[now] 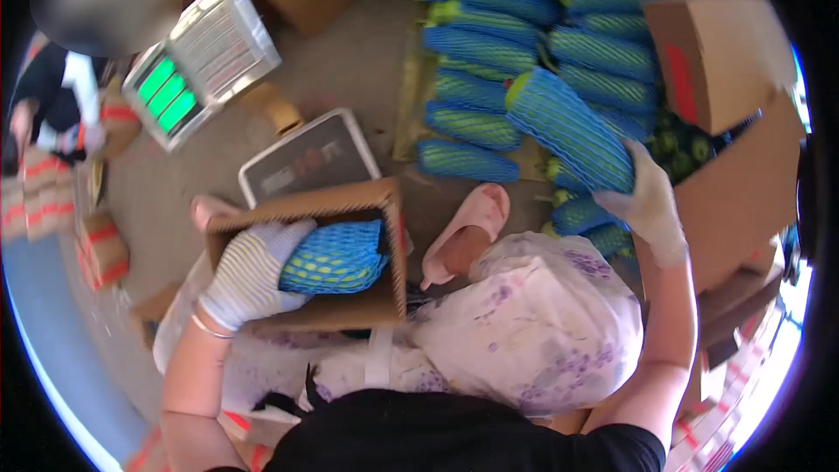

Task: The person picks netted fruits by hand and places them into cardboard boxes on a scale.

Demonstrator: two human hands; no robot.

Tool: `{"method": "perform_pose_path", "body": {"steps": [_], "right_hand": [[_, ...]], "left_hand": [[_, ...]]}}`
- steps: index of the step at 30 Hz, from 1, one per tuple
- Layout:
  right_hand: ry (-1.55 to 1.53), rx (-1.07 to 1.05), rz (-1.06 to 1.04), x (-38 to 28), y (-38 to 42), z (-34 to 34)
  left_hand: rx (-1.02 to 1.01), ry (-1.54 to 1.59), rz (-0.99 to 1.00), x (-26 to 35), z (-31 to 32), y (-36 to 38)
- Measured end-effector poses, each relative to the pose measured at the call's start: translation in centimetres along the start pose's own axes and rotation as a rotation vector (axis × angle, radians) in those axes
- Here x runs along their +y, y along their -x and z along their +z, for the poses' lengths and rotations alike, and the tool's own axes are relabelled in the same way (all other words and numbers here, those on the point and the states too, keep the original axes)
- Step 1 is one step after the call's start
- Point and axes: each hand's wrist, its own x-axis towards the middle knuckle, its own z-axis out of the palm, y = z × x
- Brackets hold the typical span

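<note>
My left hand [253, 273], in a striped knit glove, is closed round a green gourd in a blue foam net [336, 258]. That gourd lies inside an open cardboard box [301, 207] at my lap. My right hand [651, 197], also gloved, grips the lower end of another long net-wrapped gourd [568, 131]. This one is tilted, its pale green tip pointing up and left, above the rows of netted gourds [476, 39] on the floor. Part of the left hand's fingers is hidden behind the gourd and the glove.
Beyond the box stands a scale platform [310, 157], and a metal unit with a lit green display [166, 92] is farther left. Open cartons [725, 201] stand at the right. A person [61, 109] is at the far left near taped boxes [44, 192]. My pink shoe [468, 227] is beside the box.
</note>
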Motion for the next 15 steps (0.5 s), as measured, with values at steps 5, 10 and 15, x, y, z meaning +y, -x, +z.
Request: {"method": "perform_pose_path", "body": {"steps": [5,10,15], "right_hand": [[-0.23,-0.379,-0.34,-13.2,1.9,-2.6],[0.078,-0.749,-0.63,-24.9,1.3,5.4],[0.466,-1.012,-0.356,-30.8,0.4,15.2]], "left_hand": [[0.659,1.126,-0.12,-3.2,-0.2,12.0],[0.904,1.865,-0.021,-4.5,3.0,15.7],[0.834,2.047,-0.094,-5.9,7.1,13.6]]}}
